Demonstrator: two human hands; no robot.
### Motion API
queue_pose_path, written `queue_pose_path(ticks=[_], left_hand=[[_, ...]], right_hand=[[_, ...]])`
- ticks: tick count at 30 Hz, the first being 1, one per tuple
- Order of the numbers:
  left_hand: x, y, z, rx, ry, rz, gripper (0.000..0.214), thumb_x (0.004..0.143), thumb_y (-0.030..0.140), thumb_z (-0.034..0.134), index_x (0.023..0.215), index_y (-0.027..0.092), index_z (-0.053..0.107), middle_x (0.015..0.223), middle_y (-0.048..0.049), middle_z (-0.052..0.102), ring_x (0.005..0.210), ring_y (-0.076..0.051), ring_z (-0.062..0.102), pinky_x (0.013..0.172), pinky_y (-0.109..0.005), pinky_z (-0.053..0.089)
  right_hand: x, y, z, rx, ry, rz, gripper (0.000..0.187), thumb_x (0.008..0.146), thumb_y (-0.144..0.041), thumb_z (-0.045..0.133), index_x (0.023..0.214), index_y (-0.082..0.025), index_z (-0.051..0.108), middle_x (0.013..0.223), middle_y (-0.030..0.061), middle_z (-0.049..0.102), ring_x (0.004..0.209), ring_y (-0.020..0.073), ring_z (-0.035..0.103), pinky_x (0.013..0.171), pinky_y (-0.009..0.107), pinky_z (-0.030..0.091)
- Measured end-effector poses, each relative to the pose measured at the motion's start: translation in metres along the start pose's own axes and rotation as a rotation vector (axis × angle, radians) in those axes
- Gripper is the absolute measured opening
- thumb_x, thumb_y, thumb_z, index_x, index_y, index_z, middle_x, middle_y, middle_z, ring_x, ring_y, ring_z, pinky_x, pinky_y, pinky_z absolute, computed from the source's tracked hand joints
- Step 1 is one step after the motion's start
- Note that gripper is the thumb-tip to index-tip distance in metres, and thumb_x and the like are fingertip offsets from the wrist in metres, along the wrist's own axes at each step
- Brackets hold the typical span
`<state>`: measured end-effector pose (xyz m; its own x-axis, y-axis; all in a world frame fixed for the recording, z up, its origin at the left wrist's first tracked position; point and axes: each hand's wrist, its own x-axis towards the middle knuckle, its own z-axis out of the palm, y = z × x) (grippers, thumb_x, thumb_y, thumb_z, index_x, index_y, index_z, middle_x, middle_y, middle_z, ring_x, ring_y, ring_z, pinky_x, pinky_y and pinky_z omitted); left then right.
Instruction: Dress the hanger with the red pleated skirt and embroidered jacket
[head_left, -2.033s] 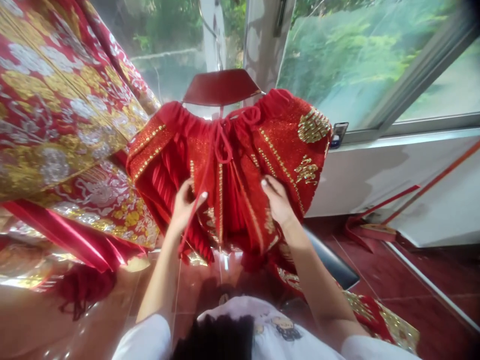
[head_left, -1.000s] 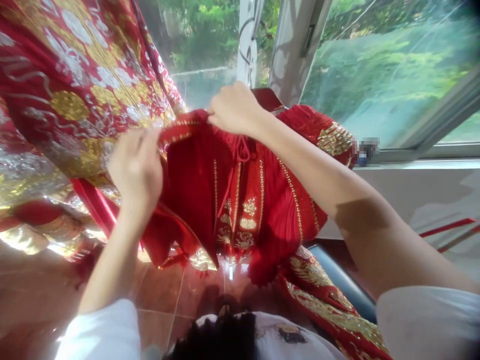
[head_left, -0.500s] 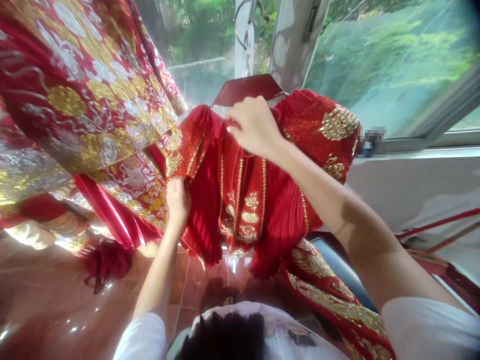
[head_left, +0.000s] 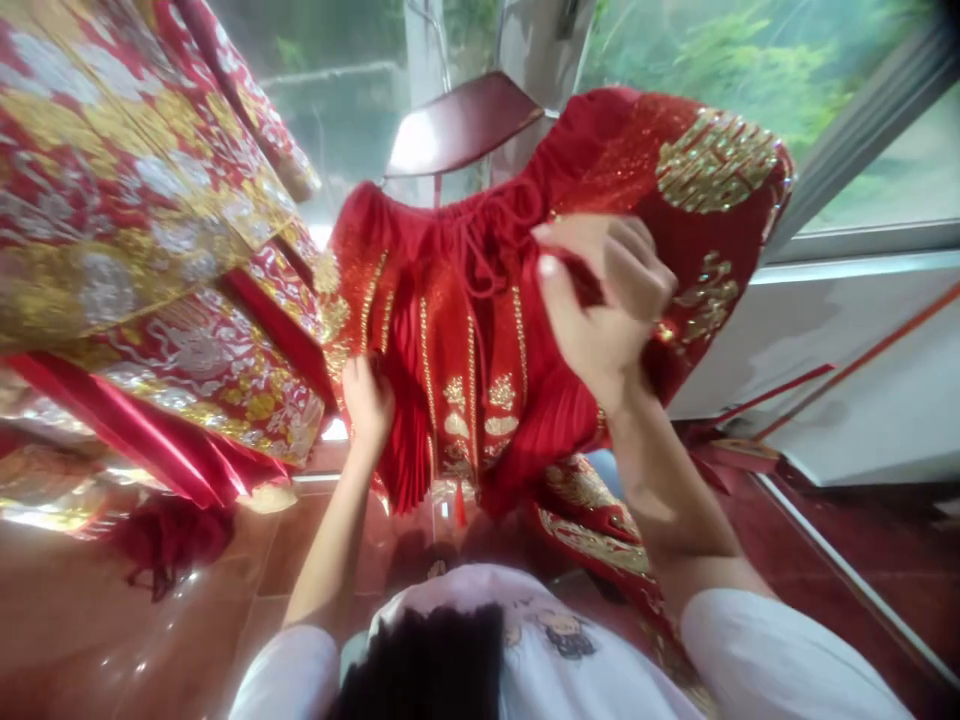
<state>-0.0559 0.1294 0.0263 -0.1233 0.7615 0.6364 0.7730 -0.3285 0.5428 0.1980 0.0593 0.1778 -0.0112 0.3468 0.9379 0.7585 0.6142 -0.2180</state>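
A red pleated skirt with gold embroidery and beaded lines hangs from a dark red hanger. At its gathered waist a red cord is tied in a bow. My left hand pinches the left side of the skirt, its fingertips partly hidden by the cloth. My right hand is over the upper right part, to the right of the bow. Thumb and forefinger are apart there, the other fingers bent and slightly blurred. A red tassel dangles below the hem.
Heavily embroidered red, gold and silver garments hang on the left. Behind the hanger is a window with a white wall below. Dark red cloth lies on the tiled floor. More embroidered red fabric hangs at lower right.
My right hand has moved right and down from the neck of the hanger, uncovering the tied cord. The skirt's right side appears higher and wider. My left hand keeps its pinch.
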Motion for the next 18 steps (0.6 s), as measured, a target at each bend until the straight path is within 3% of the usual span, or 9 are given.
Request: queue_pose_path(ticks=[2,3,5,8,10,12,14,16,18], left_hand=[[-0.032,-0.001,0.013,-0.065,-0.084,-0.035,0.013,0.088,0.016,0.049,0.100,0.016,0.054,0.097,-0.0116,0.054,0.111,-0.031,0.052,0.084,-0.048,0.036],[-0.052,-0.001,0.021,-0.091,-0.152,-0.049,0.010,0.089,0.018,0.051,0.098,0.015,0.054,0.096,-0.0112,0.054,0.112,-0.030,0.052,0.081,-0.048,0.034],[-0.097,0.004,0.041,-0.151,-0.332,-0.069,0.006,0.089,0.016,0.052,0.095,0.015,0.055,0.095,-0.0110,0.056,0.106,-0.026,0.056,0.078,-0.045,0.035],[-0.161,0.021,0.079,-0.257,-0.675,-0.079,0.008,0.086,0.016,0.051,0.087,0.018,0.059,0.087,-0.0065,0.064,0.083,-0.020,0.062,0.074,-0.037,0.045],[-0.193,0.035,0.107,-0.322,-0.888,-0.061,0.010,0.085,0.019,0.052,0.084,0.019,0.062,0.080,-0.0030,0.065,0.075,-0.017,0.062,0.073,-0.033,0.048],[-0.215,0.048,0.137,-0.378,-1.041,-0.047,0.014,0.083,0.021,0.056,0.094,0.019,0.064,0.090,-0.0038,0.068,0.084,-0.018,0.065,0.080,-0.032,0.050],[-0.230,0.055,0.165,-0.409,-1.143,-0.068,0.042,0.077,0.020,0.064,0.118,0.016,0.059,0.121,-0.0115,0.064,0.113,-0.025,0.061,0.098,-0.038,0.047],[-0.241,0.056,0.189,-0.416,-1.227,-0.122,0.082,0.065,0.018,0.075,0.140,0.011,0.042,0.145,-0.0227,0.045,0.136,-0.037,0.043,0.110,-0.050,0.038],[-0.249,0.053,0.204,-0.442,-1.304,-0.164,0.107,0.056,0.017,0.081,0.148,0.007,0.028,0.152,-0.0301,0.031,0.141,-0.046,0.031,0.110,-0.060,0.033]], right_hand=[[-0.058,0.015,-0.016,0.002,0.138,0.147,0.023,0.092,-0.032,0.048,0.098,-0.038,0.069,0.095,0.0004,0.075,0.094,0.0255,0.068,0.091,0.046,0.052],[-0.093,0.025,-0.020,-0.033,0.069,0.279,0.022,0.088,-0.035,0.050,0.095,-0.043,0.069,0.093,-0.0019,0.075,0.094,0.0284,0.068,0.090,0.050,0.050],[-0.170,0.045,-0.022,-0.099,-0.219,0.506,0.023,0.083,-0.044,0.049,0.090,-0.047,0.072,0.093,-0.0033,0.076,0.095,0.0328,0.068,0.090,0.054,0.047],[-0.277,0.067,-0.023,-0.182,-0.418,0.658,0.038,0.082,-0.036,0.046,0.101,-0.021,0.076,0.099,0.0107,0.074,0.097,0.0320,0.068,0.091,0.054,0.050],[-0.330,0.071,-0.027,-0.387,-0.639,0.791,0.054,0.079,-0.036,0.054,0.124,-0.008,0.065,0.129,0.0206,0.062,0.121,0.0359,0.056,0.101,0.055,0.044],[-0.364,0.069,-0.035,-0.561,-0.904,0.836,0.085,0.070,-0.037,0.070,0.145,-0.005,0.045,0.152,0.0260,0.035,0.140,0.0410,0.034,0.109,0.060,0.032],[-0.379,0.065,-0.041,-0.689,-1.072,0.837,0.102,0.066,-0.029,0.077,0.154,-0.010,0.029,0.159,0.0248,0.017,0.147,0.0426,0.019,0.112,0.065,0.022],[-0.380,0.064,-0.044,-0.790,-1.065,0.865,0.089,0.075,-0.018,0.068,0.155,-0.017,0.028,0.160,0.0209,0.018,0.147,0.0410,0.020,0.111,0.064,0.022],[-0.370,0.069,-0.048,-0.788,-0.961,0.906,0.068,0.084,-0.010,0.052,0.150,-0.021,0.040,0.156,0.0184,0.033,0.141,0.0370,0.036,0.108,0.057,0.034]])
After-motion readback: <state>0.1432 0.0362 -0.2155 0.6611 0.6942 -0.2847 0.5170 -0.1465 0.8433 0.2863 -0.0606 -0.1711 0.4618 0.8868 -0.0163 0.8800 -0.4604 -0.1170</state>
